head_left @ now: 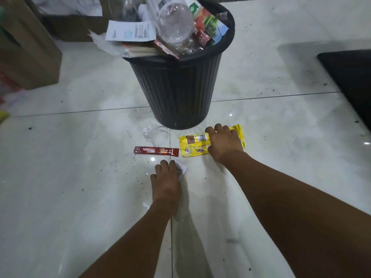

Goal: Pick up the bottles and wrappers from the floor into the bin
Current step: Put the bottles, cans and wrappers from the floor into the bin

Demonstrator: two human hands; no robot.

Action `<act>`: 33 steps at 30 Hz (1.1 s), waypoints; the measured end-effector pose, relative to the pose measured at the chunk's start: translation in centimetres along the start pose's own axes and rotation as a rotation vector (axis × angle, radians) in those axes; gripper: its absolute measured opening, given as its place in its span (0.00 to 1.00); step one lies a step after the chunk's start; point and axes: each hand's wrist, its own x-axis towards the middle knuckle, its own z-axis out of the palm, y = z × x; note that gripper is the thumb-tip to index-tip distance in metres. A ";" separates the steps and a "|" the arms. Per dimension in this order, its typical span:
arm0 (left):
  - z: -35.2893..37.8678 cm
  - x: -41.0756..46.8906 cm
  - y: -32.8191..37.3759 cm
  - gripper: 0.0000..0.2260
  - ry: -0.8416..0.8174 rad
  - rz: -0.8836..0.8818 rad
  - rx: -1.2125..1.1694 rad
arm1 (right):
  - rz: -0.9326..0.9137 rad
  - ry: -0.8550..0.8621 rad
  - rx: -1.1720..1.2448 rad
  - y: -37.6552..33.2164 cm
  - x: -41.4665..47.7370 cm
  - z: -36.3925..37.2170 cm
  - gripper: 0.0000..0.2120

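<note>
Wrapper [193, 145], yellow, under right hand [224, 146], fingers curled on it; left hand [166, 182] grips white scrap [183, 169].

left hand [166, 178]: palm down, fingers curled round white scrap [183, 169] | right hand [224, 144]: palm down, farther forward, fingers curled onto yellow wrapper [193, 145] | forearms bare, outstretched

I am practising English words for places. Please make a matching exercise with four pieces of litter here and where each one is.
Things:
1 red sachet
2 yellow wrapper
3 white scrap
4 clear bottle

Places:
A on top of the bin
B under the right hand
C in the left hand
D untouched on the floor

Pairs: 1-D, 2-B, 3-C, 4-A
</note>
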 end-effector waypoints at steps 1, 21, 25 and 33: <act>0.0 0.1 0.1 0.23 0.017 0.008 0.005 | 0.006 -0.020 -0.007 -0.1 0.2 0.1 0.24; -0.3 0.6 -0.9 0.19 -0.021 0.271 0.145 | -0.055 -0.192 -0.128 -0.2 1.8 3.4 0.44; -0.3 -0.1 -1.4 0.20 -0.010 0.280 0.092 | -0.006 -0.155 -0.108 -1.1 1.0 4.3 0.36; -1.0 0.1 -0.5 0.17 0.034 0.198 0.045 | -0.005 0.102 -0.185 -2.7 -2.8 6.4 0.20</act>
